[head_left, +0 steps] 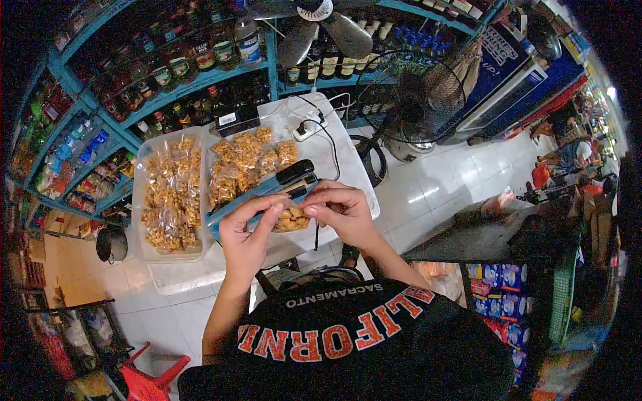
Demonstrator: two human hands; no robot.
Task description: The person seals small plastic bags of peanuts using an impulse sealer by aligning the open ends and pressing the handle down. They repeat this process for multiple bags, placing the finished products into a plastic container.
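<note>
A small clear plastic bag of golden-brown, nut-like snacks [293, 220] hangs between my two hands, near the front of the table. My left hand [249, 230] pinches its upper left corner between thumb and fingers. At the upper right corner, my right hand [340, 210] pinches the plastic. Just behind the bag lies a blue heat sealer [264, 187] with a black end, partly hidden by my hands. Beyond the sealer is a pile of filled snack bags [244, 157]. On the left, a translucent plastic tub [138, 224] holds many more such bags.
The white table [341, 144] carries a power strip [309, 129] with black cords and a dark box [237, 120]. A floor fan [411, 97] stands to the right. Blue shelves [180, 87] of bottles line the back. A red plastic stool [157, 381] is at lower left.
</note>
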